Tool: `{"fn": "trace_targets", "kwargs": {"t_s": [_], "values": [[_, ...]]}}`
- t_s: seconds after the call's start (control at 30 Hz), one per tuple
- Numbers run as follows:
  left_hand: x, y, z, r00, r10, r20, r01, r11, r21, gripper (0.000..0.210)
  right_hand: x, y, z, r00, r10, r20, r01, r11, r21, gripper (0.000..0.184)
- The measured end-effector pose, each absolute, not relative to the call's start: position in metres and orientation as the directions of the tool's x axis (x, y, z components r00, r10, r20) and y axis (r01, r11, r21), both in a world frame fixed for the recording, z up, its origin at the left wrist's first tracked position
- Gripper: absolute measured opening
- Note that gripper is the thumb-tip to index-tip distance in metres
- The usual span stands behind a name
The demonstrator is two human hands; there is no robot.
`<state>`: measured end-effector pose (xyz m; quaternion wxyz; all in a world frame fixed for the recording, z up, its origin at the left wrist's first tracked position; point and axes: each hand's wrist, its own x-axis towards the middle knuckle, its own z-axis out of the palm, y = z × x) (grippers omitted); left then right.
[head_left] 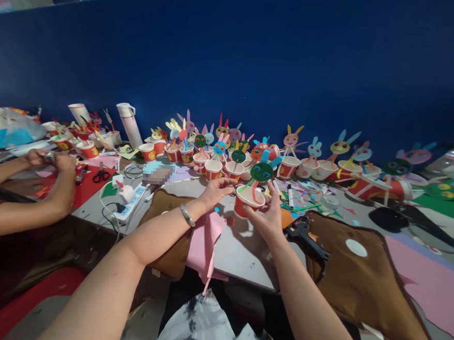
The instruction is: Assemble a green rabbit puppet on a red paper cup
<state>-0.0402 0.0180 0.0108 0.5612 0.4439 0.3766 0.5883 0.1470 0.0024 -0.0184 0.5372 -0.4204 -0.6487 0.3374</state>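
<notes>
My right hand [269,217] is closed around the right side of a red-and-white paper cup [243,208], thumb on the front of its wall. A dark green paper rabbit head [261,171] with blue ears rises above the cup on paper strips. At the cup's left rim is my left hand [219,193], its fingers drawn together in a pinch; what lies between them cannot be made out. Below that hand, a pink sheet [207,236] hangs over the table edge. A black glue gun [309,240] lies to the right of my right hand.
Several paper cups with rabbit heads [221,148] line the back. Brown cushions [358,288] lie on both sides of the cup. A power strip [133,203] with cables is at left, near scissors [101,172] and a co-worker's hands [52,160]. Markers [290,195] and scraps lie behind.
</notes>
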Motion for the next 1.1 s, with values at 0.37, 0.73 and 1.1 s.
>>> {"fn": "trace_targets", "kwargs": {"t_s": [0.37,0.73,1.1], "values": [[-0.0423,0.0195,0.0095,0.043,0.994,0.096,-0.315,-0.078,0.946,0.029,0.1472,0.0043,-0.0214,-0.042,0.913,0.405,0.231,0.403,-0.885,0.106],[-0.0414,0.0187,0.0103,0.063,0.994,0.084,-0.35,-0.057,0.935,0.029,0.1479,0.0074,-0.0269,-0.037,0.894,0.447,0.245,0.442,-0.863,0.102],[-0.0408,0.0209,0.0075,0.067,0.996,0.056,-0.39,-0.026,0.92,0.036,0.1477,0.0066,-0.0247,-0.026,0.9,0.436,0.237,0.429,-0.872,0.104]]}}
